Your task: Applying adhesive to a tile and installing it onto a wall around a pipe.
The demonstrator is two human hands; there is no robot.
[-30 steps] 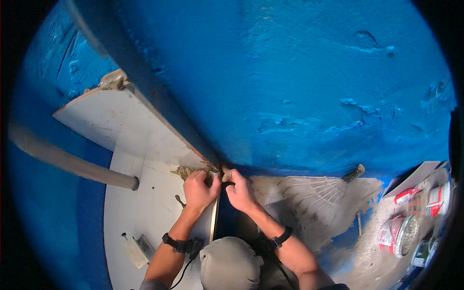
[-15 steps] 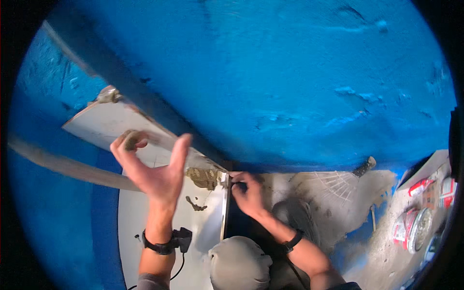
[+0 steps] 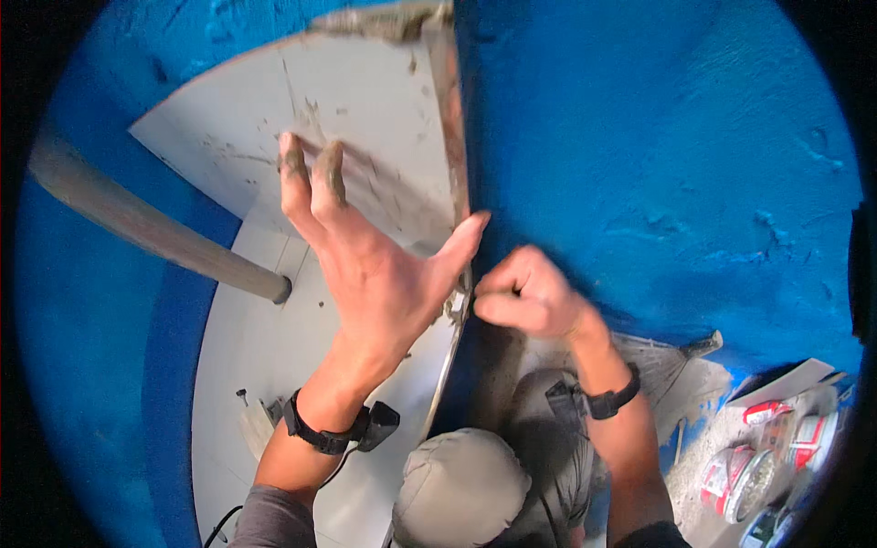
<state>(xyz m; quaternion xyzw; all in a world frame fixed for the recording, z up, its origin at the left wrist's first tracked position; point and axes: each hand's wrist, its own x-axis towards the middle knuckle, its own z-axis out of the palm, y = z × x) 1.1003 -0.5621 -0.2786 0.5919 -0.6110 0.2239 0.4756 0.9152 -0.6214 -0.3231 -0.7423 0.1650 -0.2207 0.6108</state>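
a grey tile (image 3: pixel 365 137), smeared with mortar, stands upright against the blue wall (image 3: pixel 658 164). the left hand (image 3: pixel 370 256) lies spread flat on its face, fingers muddy, gripping nothing. the right hand (image 3: pixel 525 297) is clenched in a fist at the tile's lower edge, just beside the wall. a grey pipe (image 3: pixel 155 228) juts out at left; cans (image 3: pixel 758 457) sit on the floor at right.

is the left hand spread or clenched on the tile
Spread: the left hand lies open against the grey tile, fingers extended, mortar-smeared.
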